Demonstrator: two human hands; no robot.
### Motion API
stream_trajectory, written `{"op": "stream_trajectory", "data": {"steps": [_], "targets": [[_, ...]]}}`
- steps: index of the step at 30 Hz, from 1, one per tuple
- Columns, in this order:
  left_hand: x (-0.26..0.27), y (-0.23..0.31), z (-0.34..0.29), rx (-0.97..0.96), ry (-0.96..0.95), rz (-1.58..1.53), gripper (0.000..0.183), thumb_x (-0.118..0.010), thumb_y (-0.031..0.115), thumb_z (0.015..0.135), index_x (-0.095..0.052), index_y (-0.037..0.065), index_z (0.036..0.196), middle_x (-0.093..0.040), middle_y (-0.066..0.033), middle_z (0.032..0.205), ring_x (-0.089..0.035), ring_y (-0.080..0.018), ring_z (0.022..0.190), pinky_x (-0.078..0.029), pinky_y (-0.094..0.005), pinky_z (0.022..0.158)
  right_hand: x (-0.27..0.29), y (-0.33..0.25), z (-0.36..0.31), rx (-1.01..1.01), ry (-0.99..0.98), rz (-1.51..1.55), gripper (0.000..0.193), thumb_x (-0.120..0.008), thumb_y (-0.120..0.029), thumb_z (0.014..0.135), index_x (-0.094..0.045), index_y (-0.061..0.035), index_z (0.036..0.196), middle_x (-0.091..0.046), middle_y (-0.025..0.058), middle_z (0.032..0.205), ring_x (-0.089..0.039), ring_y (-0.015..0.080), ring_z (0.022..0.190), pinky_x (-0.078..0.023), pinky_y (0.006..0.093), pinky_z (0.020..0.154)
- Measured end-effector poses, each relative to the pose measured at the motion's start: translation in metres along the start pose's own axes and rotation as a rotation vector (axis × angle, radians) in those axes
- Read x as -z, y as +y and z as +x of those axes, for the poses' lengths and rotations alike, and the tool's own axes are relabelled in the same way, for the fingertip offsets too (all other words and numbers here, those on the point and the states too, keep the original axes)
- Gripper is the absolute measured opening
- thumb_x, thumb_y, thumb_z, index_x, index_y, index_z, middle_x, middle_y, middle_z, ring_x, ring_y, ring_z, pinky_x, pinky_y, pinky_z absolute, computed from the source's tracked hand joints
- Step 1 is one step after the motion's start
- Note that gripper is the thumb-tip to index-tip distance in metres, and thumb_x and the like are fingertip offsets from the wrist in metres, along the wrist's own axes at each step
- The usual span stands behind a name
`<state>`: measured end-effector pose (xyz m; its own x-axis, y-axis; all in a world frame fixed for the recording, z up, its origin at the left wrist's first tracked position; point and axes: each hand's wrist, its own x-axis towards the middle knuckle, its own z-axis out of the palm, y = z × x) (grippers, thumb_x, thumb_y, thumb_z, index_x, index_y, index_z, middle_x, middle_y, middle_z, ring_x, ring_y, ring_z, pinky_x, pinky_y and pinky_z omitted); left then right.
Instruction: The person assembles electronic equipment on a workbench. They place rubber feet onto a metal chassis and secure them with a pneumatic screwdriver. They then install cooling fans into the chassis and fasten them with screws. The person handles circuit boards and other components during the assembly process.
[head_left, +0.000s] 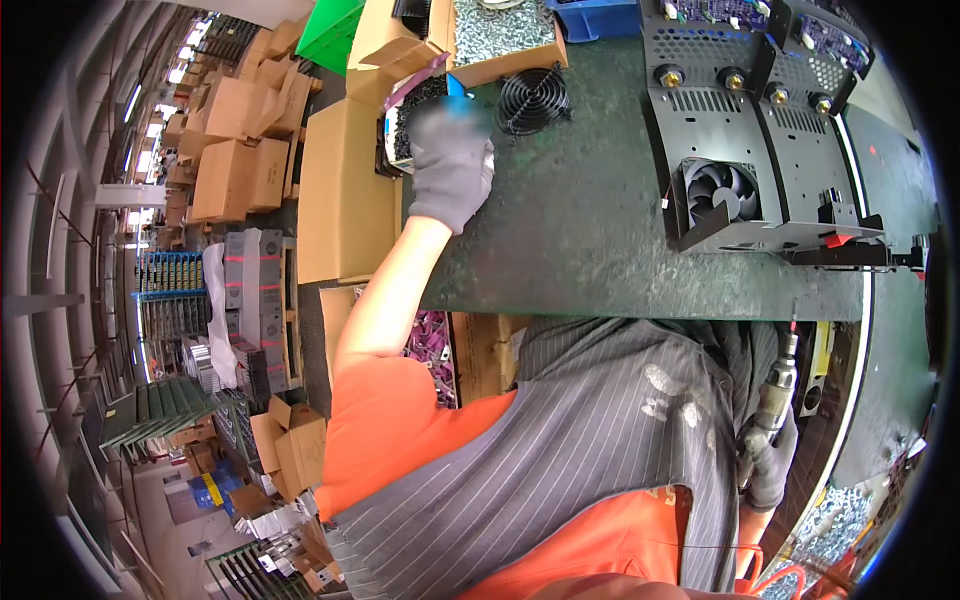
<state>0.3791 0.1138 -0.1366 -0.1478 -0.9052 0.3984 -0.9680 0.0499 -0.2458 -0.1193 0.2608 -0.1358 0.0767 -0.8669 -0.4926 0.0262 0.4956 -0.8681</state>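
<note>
My left hand (452, 180), in a grey glove, reaches over the bench to a small box of black screws (403, 118). Its fingers are blurred, so I cannot make out their pose or whether anything is in them. A round black wire fan guard (533, 100) lies just to the right of that hand. Low at my right side, my right hand (768, 468), also gloved in grey, is closed round a power screwdriver (777, 390) whose bit points away from me. Farther right on the bench stand black perforated metal housings (712, 130), the nearer one fitted with a black fan (720, 190).
A cardboard box of silvery screws (505, 40) and a blue bin (598, 20) stand at the far edge. An open carton (345, 190) borders the bench's left side. Purple parts (432, 345) sit below the bench edge. Red hose (785, 580) curls at lower right.
</note>
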Motion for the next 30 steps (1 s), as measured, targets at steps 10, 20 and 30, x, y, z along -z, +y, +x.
{"op": "stream_trajectory", "data": {"steps": [10, 20, 30], "targets": [[0.033, 0.068, -0.036, 0.648, -0.415, -2.518, 0.020, -0.055, 0.013, 0.094, -0.055, 0.007, 0.112, -0.061, -0.0140, 0.112, -0.065, -0.0285, 0.098, -0.057, -0.0384, 0.081, -0.083, -0.074, 0.046, -0.001, -0.567, -0.386, 0.070, -0.083, -0.023, 0.060, -0.054, 0.0029, 0.119, -0.063, 0.0054, 0.090, -0.057, 0.0105, 0.080, -0.048, 0.0284, 0.075], [0.039, 0.086, -0.046, 0.669, -0.371, -2.560, 0.033, -0.060, 0.006, 0.090, -0.055, 0.011, 0.123, -0.063, -0.0076, 0.105, -0.063, -0.0205, 0.096, -0.055, -0.0316, 0.078, -0.130, -0.078, 0.065, 0.168, -0.699, -0.480, 0.066, -0.086, -0.029, 0.063, -0.057, -0.0018, 0.115, -0.065, 0.0043, 0.078, -0.061, 0.0107, 0.070, -0.051, 0.0286, 0.068], [0.040, 0.094, -0.033, 0.631, -0.496, -2.472, 0.029, -0.061, 0.005, 0.088, -0.057, 0.007, 0.117, -0.063, -0.0103, 0.103, -0.065, -0.0213, 0.093, -0.057, -0.0307, 0.077, -0.121, -0.074, 0.064, 0.127, -0.678, -0.451, 0.059, -0.086, -0.030, 0.063, -0.059, -0.0035, 0.107, -0.064, 0.0025, 0.077, -0.060, 0.0113, 0.068, -0.050, 0.0285, 0.065]]}}
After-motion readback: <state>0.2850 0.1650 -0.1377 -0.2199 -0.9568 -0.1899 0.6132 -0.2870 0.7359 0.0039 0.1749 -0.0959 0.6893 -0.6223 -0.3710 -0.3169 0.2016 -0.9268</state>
